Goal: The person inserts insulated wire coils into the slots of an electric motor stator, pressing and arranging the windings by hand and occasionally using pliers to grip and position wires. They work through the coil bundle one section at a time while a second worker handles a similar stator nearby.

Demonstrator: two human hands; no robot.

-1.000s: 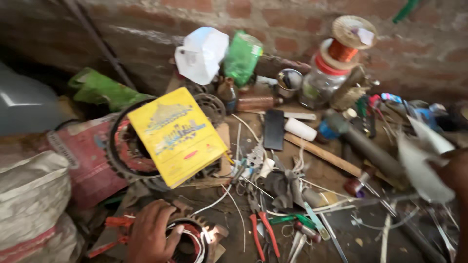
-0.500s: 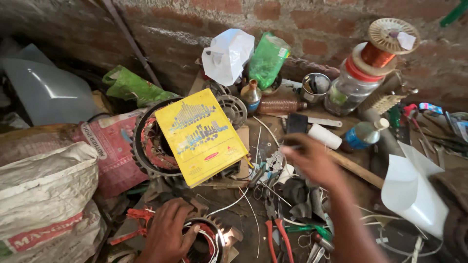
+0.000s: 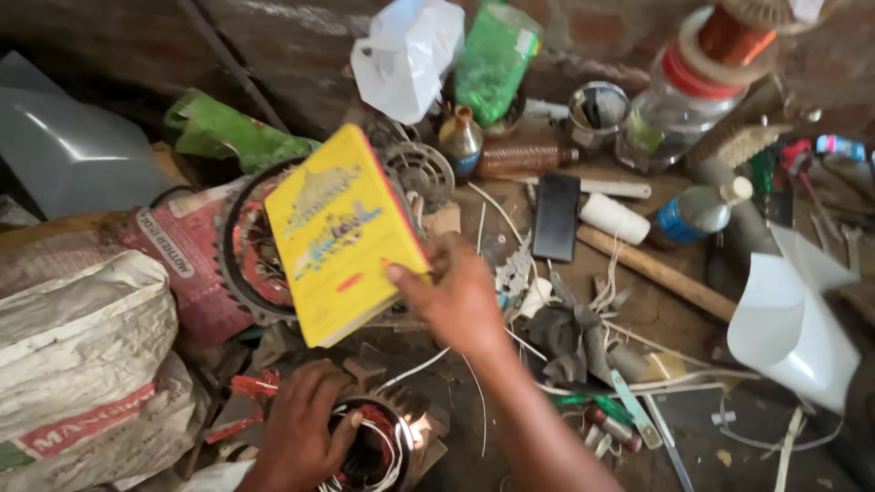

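Gripping the yellow box [image 3: 339,232] by its right edge, right hand [image 3: 462,296].

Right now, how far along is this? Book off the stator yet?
Done: the right hand grips the yellow book and has its near edge tilted up. In hand: the left hand rests on the small wound stator. Left: the book overlaps the large stator behind it; not set aside yet.

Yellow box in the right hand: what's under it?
Under the yellow box, lifted by the right hand, a round stator with windings shows; the box covers its right part.
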